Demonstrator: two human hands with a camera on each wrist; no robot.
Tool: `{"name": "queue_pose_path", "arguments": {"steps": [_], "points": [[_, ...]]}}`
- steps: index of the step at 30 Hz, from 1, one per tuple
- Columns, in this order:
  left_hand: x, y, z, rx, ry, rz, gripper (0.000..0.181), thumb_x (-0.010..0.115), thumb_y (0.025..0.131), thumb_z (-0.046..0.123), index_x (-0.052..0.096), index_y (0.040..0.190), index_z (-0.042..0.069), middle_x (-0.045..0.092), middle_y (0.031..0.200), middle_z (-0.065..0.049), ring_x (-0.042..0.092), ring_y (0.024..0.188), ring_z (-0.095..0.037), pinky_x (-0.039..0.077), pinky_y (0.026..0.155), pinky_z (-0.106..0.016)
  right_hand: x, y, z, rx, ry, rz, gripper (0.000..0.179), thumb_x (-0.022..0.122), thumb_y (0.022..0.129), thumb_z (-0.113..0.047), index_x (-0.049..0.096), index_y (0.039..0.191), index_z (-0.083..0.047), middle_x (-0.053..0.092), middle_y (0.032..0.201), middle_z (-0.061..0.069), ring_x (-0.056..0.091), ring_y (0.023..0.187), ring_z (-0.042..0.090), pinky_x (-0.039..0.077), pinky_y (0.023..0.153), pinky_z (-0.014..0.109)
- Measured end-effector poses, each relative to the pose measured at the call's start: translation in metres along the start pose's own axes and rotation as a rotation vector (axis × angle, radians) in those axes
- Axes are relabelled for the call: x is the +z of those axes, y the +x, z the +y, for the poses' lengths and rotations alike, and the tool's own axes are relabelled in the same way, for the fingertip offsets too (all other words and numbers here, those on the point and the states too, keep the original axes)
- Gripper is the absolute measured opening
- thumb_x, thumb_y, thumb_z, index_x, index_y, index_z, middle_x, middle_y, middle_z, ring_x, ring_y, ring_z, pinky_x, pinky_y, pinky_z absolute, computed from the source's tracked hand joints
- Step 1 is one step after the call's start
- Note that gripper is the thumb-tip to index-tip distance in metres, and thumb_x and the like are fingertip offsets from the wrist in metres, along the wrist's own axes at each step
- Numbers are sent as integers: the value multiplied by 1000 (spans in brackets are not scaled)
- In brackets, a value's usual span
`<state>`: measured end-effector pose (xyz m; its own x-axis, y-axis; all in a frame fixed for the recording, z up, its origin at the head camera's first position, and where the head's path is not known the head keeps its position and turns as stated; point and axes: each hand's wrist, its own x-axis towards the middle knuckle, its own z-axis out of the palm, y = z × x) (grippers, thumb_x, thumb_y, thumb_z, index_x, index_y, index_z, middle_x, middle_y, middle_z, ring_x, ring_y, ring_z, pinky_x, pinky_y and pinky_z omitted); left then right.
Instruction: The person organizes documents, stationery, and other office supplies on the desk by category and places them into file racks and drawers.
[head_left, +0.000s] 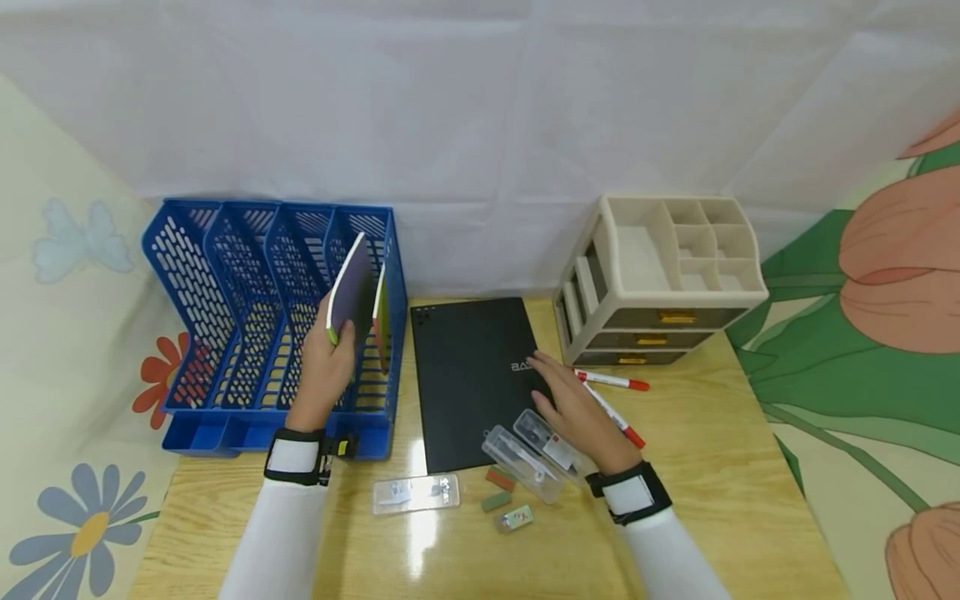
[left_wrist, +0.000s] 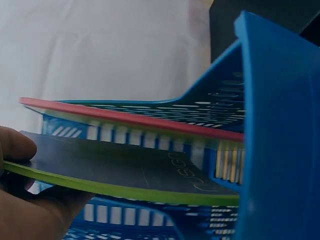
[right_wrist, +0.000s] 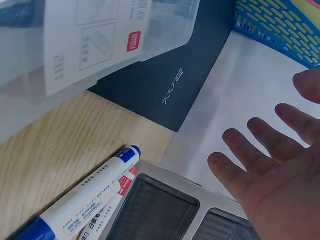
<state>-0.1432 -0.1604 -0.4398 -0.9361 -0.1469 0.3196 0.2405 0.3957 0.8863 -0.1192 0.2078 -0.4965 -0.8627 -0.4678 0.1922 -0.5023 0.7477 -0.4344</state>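
Observation:
My left hand (head_left: 324, 371) grips a thin notebook (head_left: 352, 292) with a dark purple-grey cover and a green edge. In the left wrist view, the thumb and fingers pinch this notebook (left_wrist: 115, 165) at one end; its far part is inside the rightmost compartment of the blue file rack (head_left: 277, 308). Beside it in that compartment stands a red-edged notebook (head_left: 381, 321), apart from the held one. My right hand (head_left: 581, 408) is over the right side of a flat black folder-like item (head_left: 472, 383), fingers spread and holding nothing in the right wrist view.
Clear plastic cases (head_left: 522, 464) lie below the right hand, with another case (head_left: 416, 493) at the front. Nearby are small eraser-like blocks (head_left: 497, 502) and a wrapped one (head_left: 514, 518). Red-capped markers (head_left: 615, 380) lie before the beige drawer organizer (head_left: 675, 258).

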Motion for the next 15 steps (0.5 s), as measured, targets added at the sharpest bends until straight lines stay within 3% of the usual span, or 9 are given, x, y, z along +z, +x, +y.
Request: {"name": "queue_pose_path", "arguments": {"steps": [7, 15], "points": [[10, 13, -19, -2, 20, 5, 53, 44, 95, -6, 40, 146, 6, 49, 141, -30, 45, 129, -40, 36, 108, -60, 2, 2, -2, -13, 29, 6, 53, 59, 94, -15, 44, 143, -1, 44, 148, 23, 41, 134, 37, 40, 105, 58], [21, 18, -29, -50, 18, 14, 52, 43, 97, -3, 37, 148, 7, 46, 143, -31, 44, 129, -42, 35, 108, -61, 11, -2, -1, 36, 34, -10, 52, 59, 95, -16, 45, 143, -3, 44, 148, 22, 41, 134, 35, 40, 106, 57]]}}
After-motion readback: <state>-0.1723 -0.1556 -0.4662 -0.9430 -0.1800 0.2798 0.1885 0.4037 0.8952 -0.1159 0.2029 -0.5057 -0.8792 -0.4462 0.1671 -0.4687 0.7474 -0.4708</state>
